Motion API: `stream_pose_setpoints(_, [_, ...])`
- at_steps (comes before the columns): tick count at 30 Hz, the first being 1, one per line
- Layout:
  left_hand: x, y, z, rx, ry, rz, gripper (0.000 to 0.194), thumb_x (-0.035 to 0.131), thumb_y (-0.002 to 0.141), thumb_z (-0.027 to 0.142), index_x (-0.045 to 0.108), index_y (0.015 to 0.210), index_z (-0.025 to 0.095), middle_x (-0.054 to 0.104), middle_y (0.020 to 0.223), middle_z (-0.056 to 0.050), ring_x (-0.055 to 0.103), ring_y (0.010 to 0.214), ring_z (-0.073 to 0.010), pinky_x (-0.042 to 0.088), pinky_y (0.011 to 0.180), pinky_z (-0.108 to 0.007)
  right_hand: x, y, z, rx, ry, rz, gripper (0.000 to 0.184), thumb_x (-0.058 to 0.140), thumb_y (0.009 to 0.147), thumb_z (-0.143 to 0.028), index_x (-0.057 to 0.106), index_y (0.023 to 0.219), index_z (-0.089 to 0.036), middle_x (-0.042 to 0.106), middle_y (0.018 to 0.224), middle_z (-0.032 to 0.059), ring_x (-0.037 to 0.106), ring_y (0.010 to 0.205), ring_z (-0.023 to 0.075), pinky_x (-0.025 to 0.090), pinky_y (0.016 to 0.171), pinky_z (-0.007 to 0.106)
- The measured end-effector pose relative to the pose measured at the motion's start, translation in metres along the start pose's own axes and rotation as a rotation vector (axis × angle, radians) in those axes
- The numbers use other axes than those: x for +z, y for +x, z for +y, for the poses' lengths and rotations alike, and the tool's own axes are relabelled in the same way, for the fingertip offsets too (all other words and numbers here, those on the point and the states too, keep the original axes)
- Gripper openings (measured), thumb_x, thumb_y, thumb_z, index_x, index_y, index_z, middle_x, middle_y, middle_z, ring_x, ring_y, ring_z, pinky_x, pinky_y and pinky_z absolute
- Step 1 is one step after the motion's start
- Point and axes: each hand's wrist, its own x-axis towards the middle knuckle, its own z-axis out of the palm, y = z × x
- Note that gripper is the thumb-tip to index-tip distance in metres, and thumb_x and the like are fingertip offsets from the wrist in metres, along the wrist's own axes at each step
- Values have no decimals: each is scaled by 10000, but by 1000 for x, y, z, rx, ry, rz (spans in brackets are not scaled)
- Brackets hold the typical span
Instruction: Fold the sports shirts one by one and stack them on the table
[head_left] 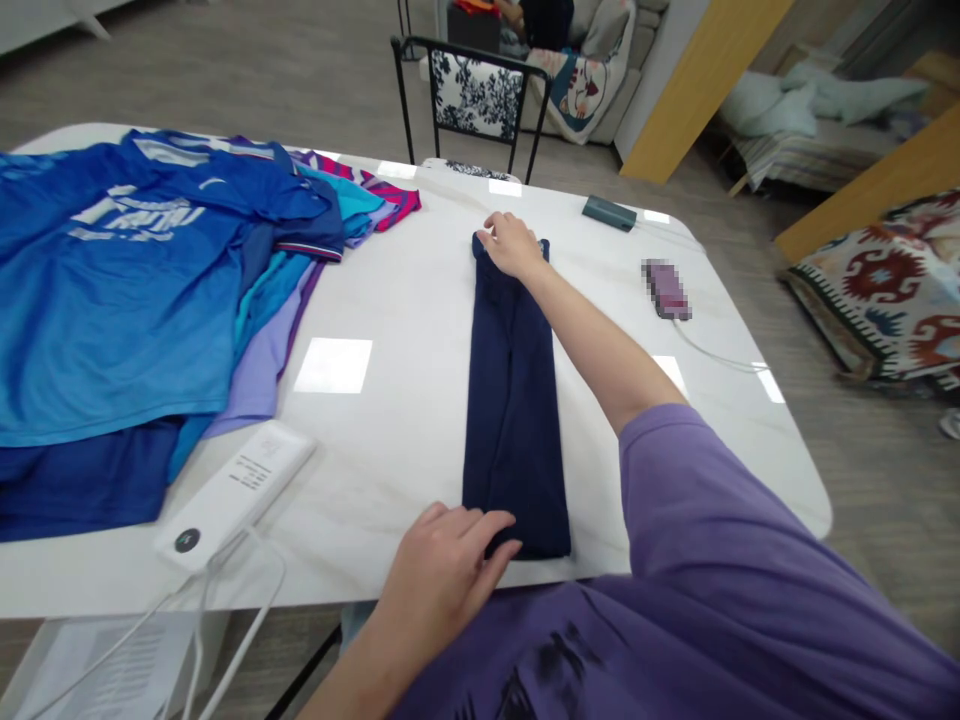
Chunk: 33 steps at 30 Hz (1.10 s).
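Note:
A navy garment [514,400] lies folded into a long narrow strip on the white table [405,300], running away from me. My right hand [511,243] reaches to its far end, fingers curled over the top edge and gripping the cloth. My left hand [444,570] rests at the near end by the table's front edge, fingers laid flat and together on the lower left corner of the strip.
A pile of blue, teal, purple and pink shirts [150,290] covers the table's left side. A white power bank [236,492] with cables lies near the front left. A dark case [609,212] and a phone [666,288] lie at the right; a chair [472,95] stands behind.

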Motion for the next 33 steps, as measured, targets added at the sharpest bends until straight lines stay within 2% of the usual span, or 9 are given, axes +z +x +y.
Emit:
stream_pose_setpoints(2, [7,8,-6,133,107,97,321,609,1172,345,761,1452,303,848,1299,-54,795,1176,-275,609,1030,-463,5,-15,6,14,-35,7,587,359,1229,-550,615,1598,-172,569,1699,207,502,1601,416,339,1355,722])
stream_pose_setpoints(4, [19,17,-10,236,205,101,481,636,1163,374,647,1635,281,691,1659,-75,640,1536,-309,512,1281,-518,9,-29,12,9,-46,-58,628,333,1226,-534,581,1673,-168,509,1784,193,447,1667,410,293,1395,704])
stream_pose_setpoints(7, [36,23,-13,271,312,36,679,632,1156,512,514,1758,222,462,1862,-100,437,1725,-335,381,1412,-564,9,-48,15,-33,-24,-150,723,353,1214,-577,461,1786,-149,387,1879,171,326,1762,369,203,1458,634])
stream_pose_setpoints(9, [40,18,-15,285,328,-1,731,585,1166,579,477,1783,202,405,1891,-114,392,1754,-333,355,1430,-569,-2,-67,10,-52,10,-67,782,329,1209,-654,424,1809,-162,382,1882,164,306,1773,350,188,1467,615])
stream_pose_setpoints(12, [31,1,-22,311,306,-24,870,599,1132,680,398,1827,197,360,1909,-133,327,1786,-338,311,1456,-566,-36,-126,1,-123,100,70,773,353,1196,-709,545,1729,-183,570,1740,189,486,1656,358,341,1414,589])
stream_pose_setpoints(17, [12,-31,-42,307,310,-48,957,702,1081,678,348,1854,240,351,1913,-126,286,1802,-354,287,1468,-576,-91,-325,-9,-400,295,-181,547,560,1166,-643,744,1501,-252,779,1443,140,753,1322,316,572,1217,517])
stream_pose_setpoints(22, [15,-44,-48,336,353,-70,815,718,1107,475,413,1830,255,365,1909,-105,314,1789,-361,285,1469,-611,-76,-502,-30,-382,156,-264,974,871,972,-659,492,1792,-295,565,1771,147,553,1643,362,359,1417,615])
stream_pose_setpoints(28, [22,-65,-41,376,323,-24,606,706,1065,171,664,1655,307,647,1719,-89,607,1585,-312,462,1364,-581,-43,-571,-62,-230,20,-174,795,700,1001,-142,577,1737,-415,569,1766,69,546,1662,295,504,1312,607])
stream_pose_setpoints(33, [25,-92,-34,437,218,12,523,656,1030,69,802,1463,323,807,1495,-70,734,1379,-286,547,1221,-552,-58,-605,-81,-206,78,-184,764,641,940,-48,734,1578,-457,693,1646,40,672,1540,295,554,1230,603])
